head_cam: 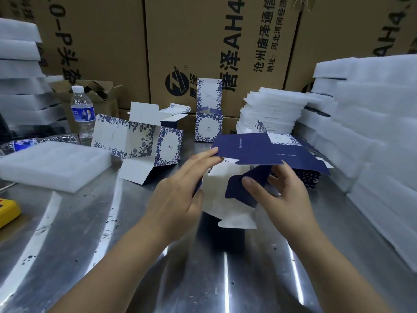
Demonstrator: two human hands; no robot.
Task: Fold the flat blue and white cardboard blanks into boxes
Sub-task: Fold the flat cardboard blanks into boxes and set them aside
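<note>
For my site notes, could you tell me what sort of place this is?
Probably a packing workshop or warehouse bench: a bare metal worktable, stacked white foam inserts, big printed shipping cartons behind, and both hands folding a blue and white box blank.

Bare forearms, no sleeves, unadorned fingers point(249, 184)

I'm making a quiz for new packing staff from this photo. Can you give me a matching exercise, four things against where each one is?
Things:
1. water bottle
2. yellow object
3. upright box with its lid flap raised
4. blank being folded

Places:
A. at the left edge of the metal table, partly cut off
B. between the left hand and right hand
C. standing at the back left, near a foam pad
D. at the back centre, against the brown cartons

Pairs: 1-C, 2-A, 3-D, 4-B
</note>
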